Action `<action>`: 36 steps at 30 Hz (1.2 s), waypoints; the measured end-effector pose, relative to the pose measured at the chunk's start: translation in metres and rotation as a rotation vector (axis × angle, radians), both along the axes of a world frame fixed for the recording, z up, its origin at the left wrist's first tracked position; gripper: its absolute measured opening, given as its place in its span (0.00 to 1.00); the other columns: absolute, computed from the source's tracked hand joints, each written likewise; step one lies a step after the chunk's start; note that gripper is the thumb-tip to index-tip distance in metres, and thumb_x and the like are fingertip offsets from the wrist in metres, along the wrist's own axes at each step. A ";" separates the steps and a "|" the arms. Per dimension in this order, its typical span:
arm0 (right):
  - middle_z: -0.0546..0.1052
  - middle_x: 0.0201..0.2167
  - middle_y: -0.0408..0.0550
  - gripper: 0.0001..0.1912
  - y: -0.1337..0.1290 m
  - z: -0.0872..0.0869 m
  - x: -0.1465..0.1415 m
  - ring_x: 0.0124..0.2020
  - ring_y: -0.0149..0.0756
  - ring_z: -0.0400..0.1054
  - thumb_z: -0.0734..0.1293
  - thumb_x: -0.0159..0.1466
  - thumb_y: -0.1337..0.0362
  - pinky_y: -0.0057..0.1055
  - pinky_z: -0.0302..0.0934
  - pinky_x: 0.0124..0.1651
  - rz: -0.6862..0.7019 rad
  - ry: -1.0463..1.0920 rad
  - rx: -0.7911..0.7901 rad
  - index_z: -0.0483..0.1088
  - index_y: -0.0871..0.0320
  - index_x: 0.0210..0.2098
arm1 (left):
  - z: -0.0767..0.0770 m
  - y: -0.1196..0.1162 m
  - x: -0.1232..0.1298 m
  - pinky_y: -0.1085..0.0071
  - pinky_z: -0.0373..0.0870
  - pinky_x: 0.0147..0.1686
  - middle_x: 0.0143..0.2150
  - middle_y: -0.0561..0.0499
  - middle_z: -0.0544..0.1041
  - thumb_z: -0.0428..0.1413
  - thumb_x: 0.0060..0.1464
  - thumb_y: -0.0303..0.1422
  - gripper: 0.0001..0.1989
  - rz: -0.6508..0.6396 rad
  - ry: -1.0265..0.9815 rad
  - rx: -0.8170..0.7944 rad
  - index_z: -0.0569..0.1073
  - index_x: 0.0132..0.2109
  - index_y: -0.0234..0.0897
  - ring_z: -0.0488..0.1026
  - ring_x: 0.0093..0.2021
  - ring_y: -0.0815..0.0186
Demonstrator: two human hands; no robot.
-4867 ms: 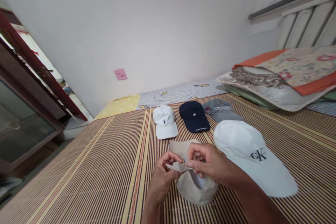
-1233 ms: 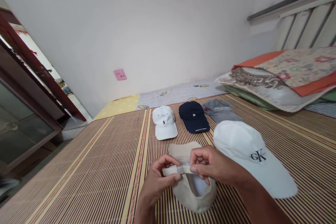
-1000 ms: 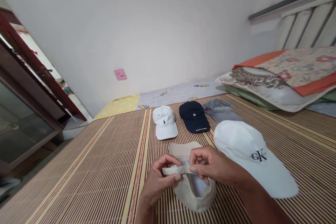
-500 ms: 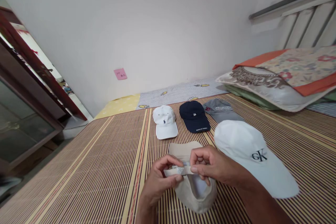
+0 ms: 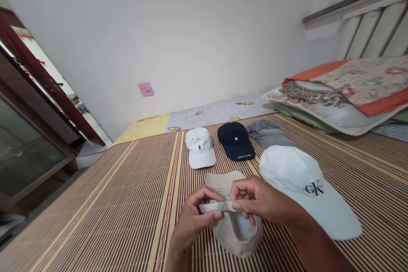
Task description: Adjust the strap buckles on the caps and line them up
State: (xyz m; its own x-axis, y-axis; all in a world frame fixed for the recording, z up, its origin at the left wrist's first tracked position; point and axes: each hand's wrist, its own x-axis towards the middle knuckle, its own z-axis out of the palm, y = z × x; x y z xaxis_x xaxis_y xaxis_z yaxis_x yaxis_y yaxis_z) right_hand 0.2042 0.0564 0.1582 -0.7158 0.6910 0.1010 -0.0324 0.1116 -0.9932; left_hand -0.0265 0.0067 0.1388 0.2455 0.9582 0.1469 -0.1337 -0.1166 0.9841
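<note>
A beige cap (image 5: 237,244) lies on the striped mat with its brim pointing away and its back opening toward me. Across that opening runs its beige strap (image 5: 208,208), with a small pale buckle (image 5: 219,205) on it. My left hand (image 5: 197,210) pinches the strap beside the buckle, thumb below and fingers above. On the other side of the buckle, my right hand (image 5: 255,199) grips the strap between thumb and fingertips. A white cap with black "CK" letters (image 5: 306,191) rests just right of my right hand.
Beyond the beige cap sit a small white cap (image 5: 200,148), a navy cap (image 5: 236,141) and a grey cap (image 5: 269,135). The striped bamboo mat (image 5: 127,204) covers the bed. Pillows (image 5: 347,93) are stacked at the right, against the wall (image 5: 204,29).
Both hands keep their pinch on the strap. The left fingertips have shifted very slightly right, closer to the buckle. The caps stay in place.
</note>
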 end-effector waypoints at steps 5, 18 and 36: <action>0.74 0.19 0.38 0.15 -0.001 0.003 -0.001 0.20 0.27 0.67 0.74 0.62 0.53 0.22 0.59 0.24 -0.001 -0.006 -0.001 0.72 0.58 0.31 | 0.001 0.000 0.003 0.74 0.63 0.35 0.36 0.52 0.78 0.73 0.47 0.39 0.14 0.034 0.012 0.022 0.82 0.40 0.40 0.70 0.35 0.69; 0.74 0.19 0.38 0.14 0.001 -0.001 -0.001 0.18 0.27 0.67 0.73 0.63 0.54 0.22 0.60 0.23 0.004 -0.004 -0.030 0.71 0.57 0.32 | 0.004 0.000 0.006 0.74 0.61 0.32 0.33 0.52 0.76 0.74 0.45 0.39 0.15 0.004 -0.024 -0.019 0.82 0.39 0.39 0.67 0.32 0.70; 0.68 0.17 0.35 0.12 -0.003 0.004 -0.006 0.15 0.24 0.59 0.71 0.63 0.54 0.21 0.53 0.18 -0.054 -0.170 0.017 0.71 0.57 0.31 | 0.023 -0.006 0.005 0.73 0.56 0.29 0.30 0.54 0.68 0.65 0.54 0.50 0.20 -0.076 0.237 -0.044 0.76 0.38 0.35 0.61 0.29 0.70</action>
